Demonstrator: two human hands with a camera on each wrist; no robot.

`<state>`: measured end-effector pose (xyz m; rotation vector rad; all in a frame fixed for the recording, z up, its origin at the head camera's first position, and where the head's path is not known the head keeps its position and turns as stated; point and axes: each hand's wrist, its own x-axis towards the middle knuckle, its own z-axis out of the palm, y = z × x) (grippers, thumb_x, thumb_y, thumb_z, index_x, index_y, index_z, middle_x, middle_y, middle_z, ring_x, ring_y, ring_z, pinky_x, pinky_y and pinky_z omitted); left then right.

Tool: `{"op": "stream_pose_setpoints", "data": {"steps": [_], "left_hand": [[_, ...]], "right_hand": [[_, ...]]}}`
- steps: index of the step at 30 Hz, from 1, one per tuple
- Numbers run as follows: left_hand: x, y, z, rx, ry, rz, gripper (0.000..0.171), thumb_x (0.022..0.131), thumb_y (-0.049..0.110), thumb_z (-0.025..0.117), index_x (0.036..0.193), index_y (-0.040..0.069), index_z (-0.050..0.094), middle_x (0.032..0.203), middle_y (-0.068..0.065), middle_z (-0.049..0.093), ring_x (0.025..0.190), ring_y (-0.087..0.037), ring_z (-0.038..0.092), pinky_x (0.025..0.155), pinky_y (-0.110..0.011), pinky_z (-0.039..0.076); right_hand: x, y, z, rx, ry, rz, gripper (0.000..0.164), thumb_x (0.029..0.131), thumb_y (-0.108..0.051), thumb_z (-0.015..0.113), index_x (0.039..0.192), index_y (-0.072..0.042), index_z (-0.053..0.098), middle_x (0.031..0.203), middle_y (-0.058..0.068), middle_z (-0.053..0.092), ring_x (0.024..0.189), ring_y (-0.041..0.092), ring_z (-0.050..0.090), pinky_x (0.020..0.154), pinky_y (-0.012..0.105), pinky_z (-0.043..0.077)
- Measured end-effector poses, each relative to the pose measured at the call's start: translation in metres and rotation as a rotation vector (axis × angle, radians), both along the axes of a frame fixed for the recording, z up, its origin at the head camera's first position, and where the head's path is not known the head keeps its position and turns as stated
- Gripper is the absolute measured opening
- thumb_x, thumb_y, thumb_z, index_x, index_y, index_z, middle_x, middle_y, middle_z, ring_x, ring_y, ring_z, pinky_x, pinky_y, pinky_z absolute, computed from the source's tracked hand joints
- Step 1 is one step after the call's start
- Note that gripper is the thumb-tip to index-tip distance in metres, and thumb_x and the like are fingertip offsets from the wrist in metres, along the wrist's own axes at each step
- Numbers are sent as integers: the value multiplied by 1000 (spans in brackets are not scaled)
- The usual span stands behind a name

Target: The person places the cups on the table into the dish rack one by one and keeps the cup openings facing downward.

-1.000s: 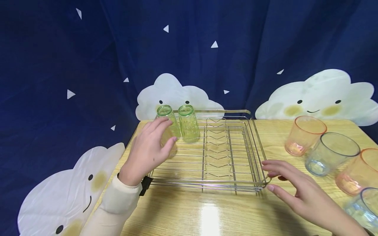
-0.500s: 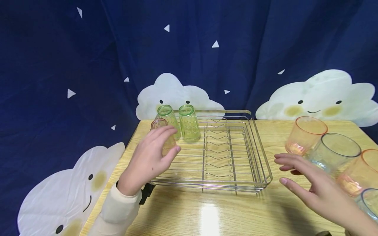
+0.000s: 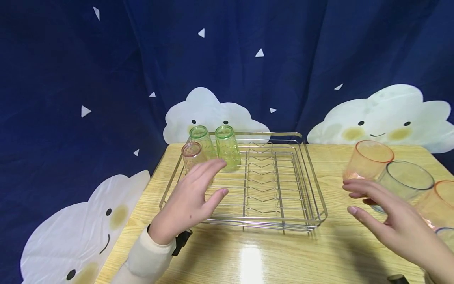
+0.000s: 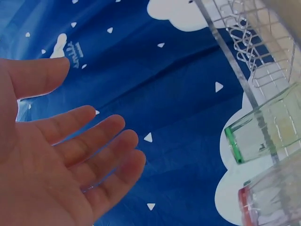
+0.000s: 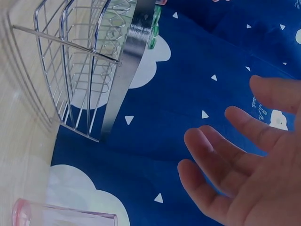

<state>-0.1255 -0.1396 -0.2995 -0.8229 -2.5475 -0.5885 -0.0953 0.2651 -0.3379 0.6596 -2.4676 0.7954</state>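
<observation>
My left hand (image 3: 193, 199) hovers over the left front part of the wire dish rack (image 3: 261, 218), fingers relaxed and holding nothing. Just behind it a pinkish glass (image 3: 192, 152) stands upside down in the rack, its lower part hidden by the hand. Two green glasses (image 3: 201, 138), also upside down, stand behind that at the rack's back left. To the right of the rack my right hand (image 3: 397, 221) is in the air with loosely bent, bare fingers. Its fingertips overlap an orange glass (image 3: 369, 157) in the head view, and a blue-grey glass (image 3: 404, 177) stands partly behind the hand.
Another orange glass (image 3: 438, 201) and a blue-rimmed glass (image 3: 446, 234) stand at the right edge, partly hidden by my right hand. The glasses on the right stand mouth up on the wooden table (image 3: 213, 260). A dark blue curtain (image 3: 230, 67) with clouds hangs behind.
My left hand has come away from the pinkish glass, toward the front and right, leaving it in the rack. My right hand has moved from the rack's right corner toward the glasses on the right.
</observation>
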Motion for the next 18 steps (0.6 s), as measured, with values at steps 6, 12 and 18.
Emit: {"op": "stream_pose_setpoints", "data": {"steps": [6,12,18], "left_hand": [[3,1,-5,-27,-20,-18,53,92,28,66,140,11,53,143,-5,57,134,-23,53,110,-43,46],[4,5,-8,-20,-39,-36,53,93,29,65,141,13,52,145,-5,55,136,-23,51,110,-44,46],[4,9,-11,-10,-40,-51,52,93,29,65,141,12,53,145,-4,55,136,-22,51,111,-44,45]], "right_hand": [[-2,1,-1,28,-19,-44,53,79,-4,79,126,-23,64,133,-23,53,124,-20,39,87,-4,31],[-6,2,-4,9,-21,-59,52,80,-4,78,126,-23,64,132,-29,52,128,-21,37,85,-3,31],[-13,5,-6,-14,18,-77,50,78,2,77,124,-15,66,133,-24,54,116,-21,43,87,-5,31]]}}
